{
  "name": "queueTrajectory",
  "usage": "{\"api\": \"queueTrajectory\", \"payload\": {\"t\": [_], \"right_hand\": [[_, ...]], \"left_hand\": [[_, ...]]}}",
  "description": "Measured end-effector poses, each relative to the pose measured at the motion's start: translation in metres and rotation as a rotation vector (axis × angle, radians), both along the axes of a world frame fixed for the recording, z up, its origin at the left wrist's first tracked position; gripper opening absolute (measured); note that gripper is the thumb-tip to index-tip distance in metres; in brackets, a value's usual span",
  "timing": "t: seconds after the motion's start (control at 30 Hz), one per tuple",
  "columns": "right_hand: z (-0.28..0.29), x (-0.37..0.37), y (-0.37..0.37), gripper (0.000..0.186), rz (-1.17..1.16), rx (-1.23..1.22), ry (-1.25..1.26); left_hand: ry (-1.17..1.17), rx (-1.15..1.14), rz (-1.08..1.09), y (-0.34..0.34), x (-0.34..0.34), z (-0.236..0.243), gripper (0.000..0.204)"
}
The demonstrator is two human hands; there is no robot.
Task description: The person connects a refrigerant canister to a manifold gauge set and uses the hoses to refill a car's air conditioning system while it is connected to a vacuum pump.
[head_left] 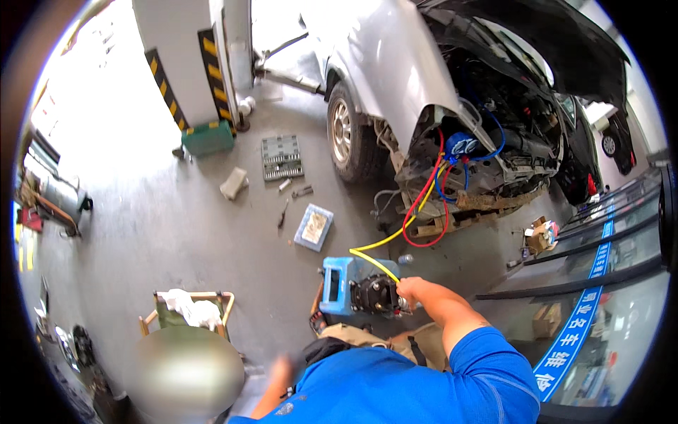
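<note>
My right hand (409, 288) reaches out to a blue-and-black pump (339, 286) on the floor. Its fingers are closed at the fitting where a yellow hose (381, 263) meets the pump; the grip is partly hidden. That hose runs up to a blue gauge manifold (460, 146) hanging at the front of a silver car (395, 53). Red (426, 201) and blue (503, 134) hoses also come from the manifold. Low by my left side is my left hand (280, 372), blurred, its fingers unclear; nothing shows in it.
A blue-edged box (313, 227), hand tools, and an open socket set (282, 157) lie ahead on the floor, with a green case (208, 138) by the pillar. A folding stool (226, 304) holds white cloth (192, 309). Glass panels (600, 311) stand at right.
</note>
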State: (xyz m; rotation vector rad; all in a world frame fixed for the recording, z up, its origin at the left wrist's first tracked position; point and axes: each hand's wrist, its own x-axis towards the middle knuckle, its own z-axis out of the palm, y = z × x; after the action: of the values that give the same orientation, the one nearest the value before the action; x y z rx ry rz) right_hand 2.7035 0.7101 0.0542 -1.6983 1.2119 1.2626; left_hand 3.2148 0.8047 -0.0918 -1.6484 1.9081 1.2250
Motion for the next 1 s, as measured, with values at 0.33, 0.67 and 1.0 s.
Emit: {"api": "queueTrajectory", "payload": {"t": [0.33, 0.67, 1.0], "right_hand": [[0.003, -0.020, 0.033, 0.066, -0.011, -0.153, -0.161], [-0.011, -0.074, 0.085, 0.074, -0.441, -0.231, -0.619], [0.029, -0.071, 0.100, 0.062, -2.000, -0.091, -1.593]], "left_hand": [[0.632, 0.258, 0.554, -0.043, 0.052, -0.076, 0.020], [0.334, 0.176, 0.794, -0.086, 0.003, 0.042, 0.045], [0.194, 0.281, 1.057, -0.023, 0.016, 0.093, 0.042]]}}
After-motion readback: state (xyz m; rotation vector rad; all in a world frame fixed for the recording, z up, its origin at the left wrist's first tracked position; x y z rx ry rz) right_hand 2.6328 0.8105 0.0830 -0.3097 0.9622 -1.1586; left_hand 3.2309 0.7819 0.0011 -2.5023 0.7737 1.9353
